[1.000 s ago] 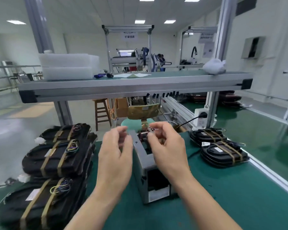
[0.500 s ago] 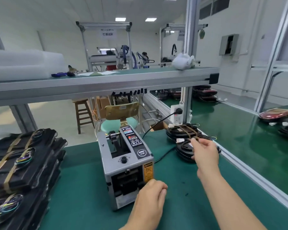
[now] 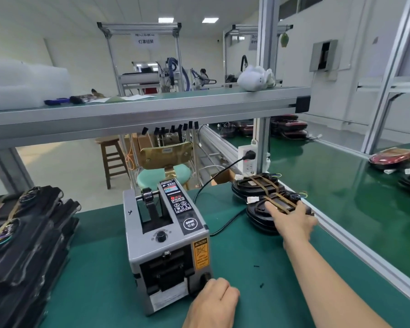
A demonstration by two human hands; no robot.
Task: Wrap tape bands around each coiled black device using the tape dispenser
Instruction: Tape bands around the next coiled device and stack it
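A grey tape dispenser (image 3: 166,245) stands mid-table on the green mat. My left hand (image 3: 211,301) rests by its front right corner with the fingers curled into a fist; nothing shows in it. To the right lie two low stacks of coiled black devices with brown tape bands. My right hand (image 3: 291,218) is on the top device of the near stack (image 3: 258,216), thumb on its top face and fingers wrapped over its right edge. The far stack (image 3: 249,188) sits just behind it, untouched.
A tall pile of banded black devices (image 3: 26,245) fills the left edge. An aluminium rail (image 3: 341,235) borders the mat on the right, with red-and-black parts (image 3: 393,158) beyond. A shelf (image 3: 152,112) hangs overhead. The dispenser's black cable (image 3: 223,223) runs to a socket (image 3: 246,159).
Both hands left the tape roll on top of the dispenser. The left dropped to the dispenser's front corner; the right reached out and settled on the near black device.
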